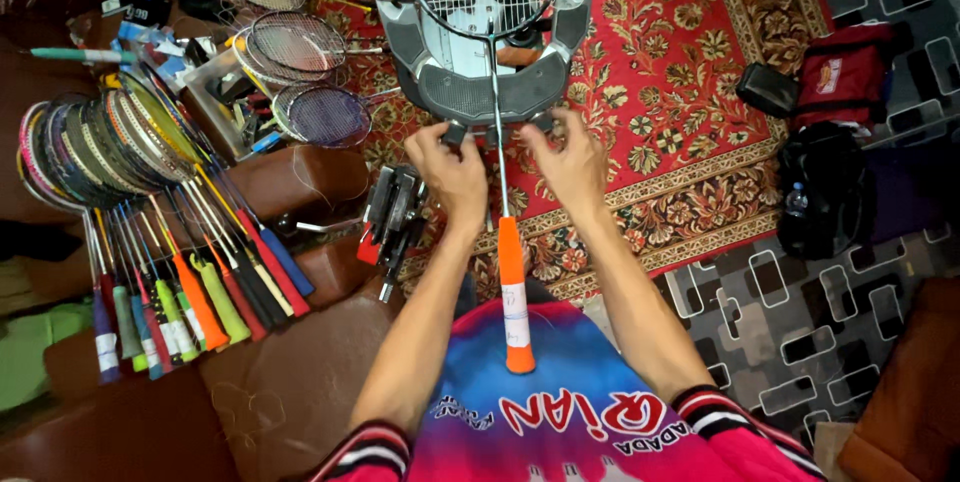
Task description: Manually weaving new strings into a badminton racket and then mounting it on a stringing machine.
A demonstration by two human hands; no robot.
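Head view, centre top: stringing machine (478, 62), grey and black, with a badminton racket (497, 142) clamped flat in it, strung head in the cradle, shaft toward the wearer, orange grip (514, 302) over the lap. Left hand (448, 170) at the machine's near edge, left of the shaft, fingers curled on a small part there; what it pinches cannot be told. Right hand (570, 157) at the same edge, right of the shaft, fingers bent and touching the machine; grip unclear. Left of frame: row of rackets (150, 232) leaning on a brown couch (280, 392). Tool rack (392, 217) just beside the left hand. Red patterned rug (680, 72) underneath; dark bags (830, 142) at right.
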